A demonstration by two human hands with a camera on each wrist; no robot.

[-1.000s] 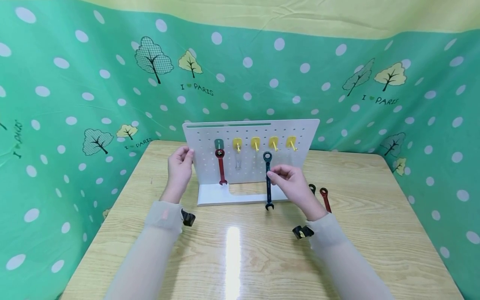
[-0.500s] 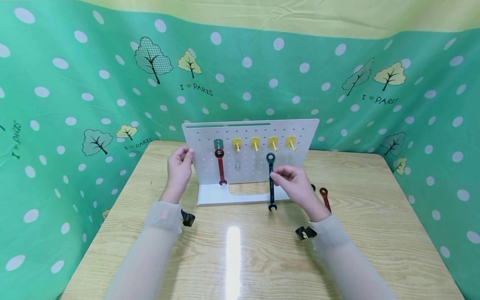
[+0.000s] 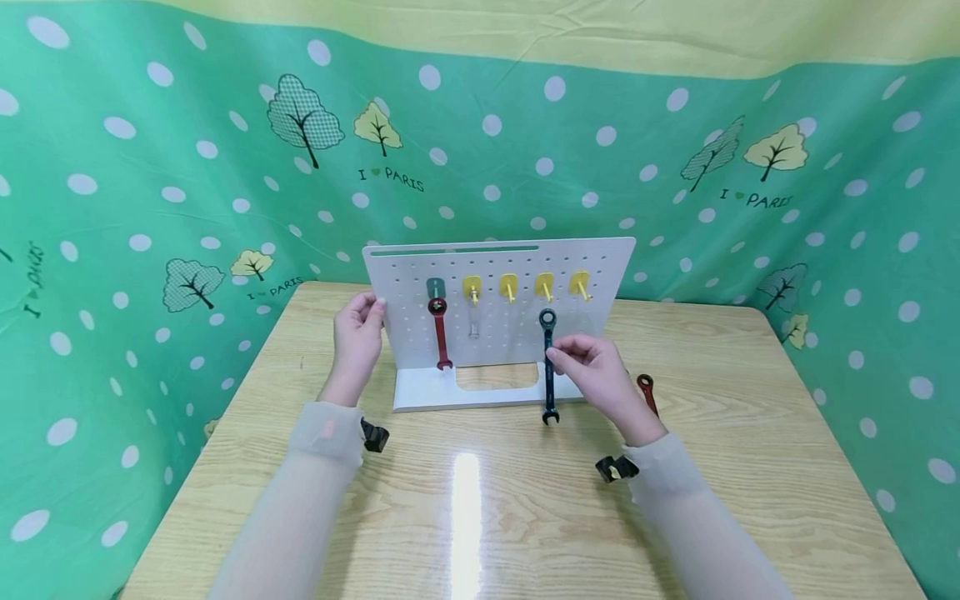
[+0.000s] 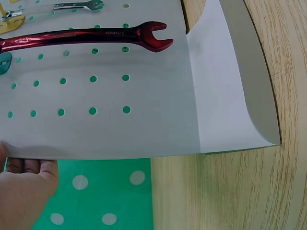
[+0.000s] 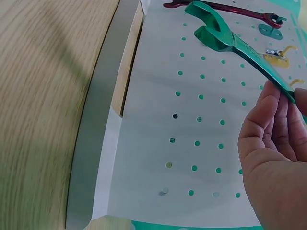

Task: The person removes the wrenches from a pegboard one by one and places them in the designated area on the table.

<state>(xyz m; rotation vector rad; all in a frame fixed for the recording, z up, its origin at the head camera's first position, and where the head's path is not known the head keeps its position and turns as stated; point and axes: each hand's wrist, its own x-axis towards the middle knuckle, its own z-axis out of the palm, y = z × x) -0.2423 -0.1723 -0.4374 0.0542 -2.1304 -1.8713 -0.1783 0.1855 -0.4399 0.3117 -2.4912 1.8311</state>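
Observation:
My right hand (image 3: 592,371) pinches a green combination wrench (image 3: 549,392) by its shank and holds it upright before the white pegboard (image 3: 491,337). The wrench's ring end points up, below the yellow hooks (image 3: 545,285); its open end (image 5: 216,36) shows large in the right wrist view. My left hand (image 3: 357,337) grips the pegboard's left edge, thumb in front and fingers behind. A red wrench (image 3: 441,337) hangs from a green hook (image 3: 436,288) at the left. Beside it, a small silver wrench (image 4: 79,5) hangs from the leftmost yellow hook (image 3: 472,287).
Another red wrench (image 3: 647,390) lies on the wooden table (image 3: 750,467) to the right, partly behind my right forearm. The pegboard's white base (image 3: 427,392) stands on the table. A green dotted curtain (image 3: 480,167) surrounds the table at the back and sides.
My right hand has moved slightly right and down with the green wrench, and now hides a dark wrench seen on the table earlier. My left hand stays at the pegboard's edge.

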